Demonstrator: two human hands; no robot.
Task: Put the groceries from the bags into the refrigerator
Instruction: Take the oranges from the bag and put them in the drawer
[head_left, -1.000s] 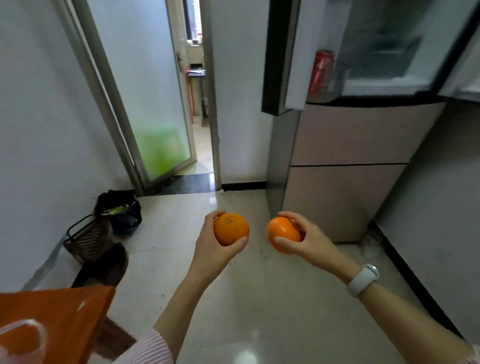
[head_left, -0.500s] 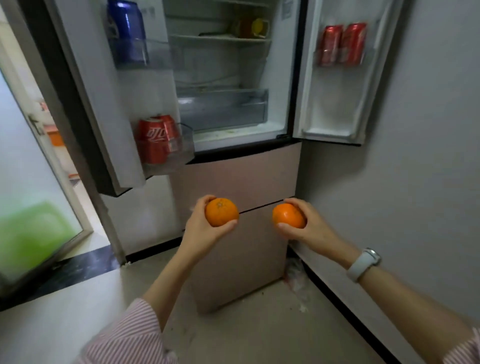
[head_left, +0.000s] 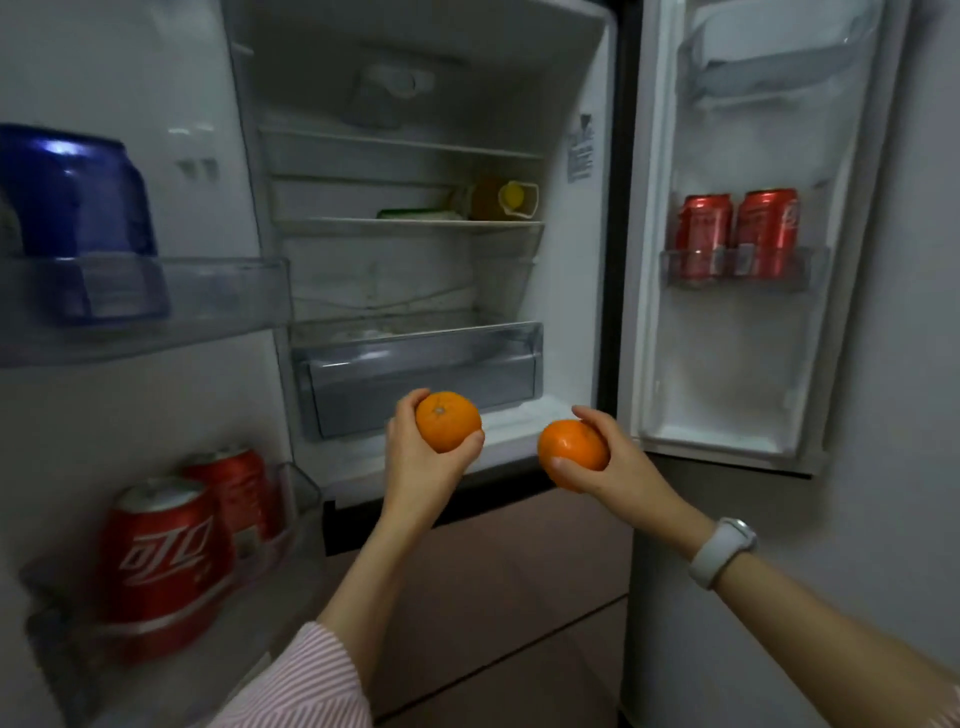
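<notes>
My left hand (head_left: 421, 467) grips one orange (head_left: 447, 420), and my right hand (head_left: 618, 460) grips a second orange (head_left: 570, 453). Both fruits are held up side by side just in front of the open refrigerator (head_left: 571, 312), level with its lowest ledge. Right behind the left orange is the clear crisper drawer (head_left: 415, 371), which is pushed in. Above it the glass shelves (head_left: 405, 223) run across the compartment.
Left door (head_left: 156, 415) stands open with red cans (head_left: 166, 556) in its lower bin and a blue can (head_left: 72, 197) higher up. Right door (head_left: 737, 338) holds two red cans (head_left: 737, 234). A yellow-capped carton (head_left: 504, 200) lies on a middle shelf. Closed pink drawers (head_left: 493, 597) sit below.
The view has swung from the floor and doorway up to the refrigerator and come closer. Both hands have kept their oranges and risen to the level of the crisper drawer.
</notes>
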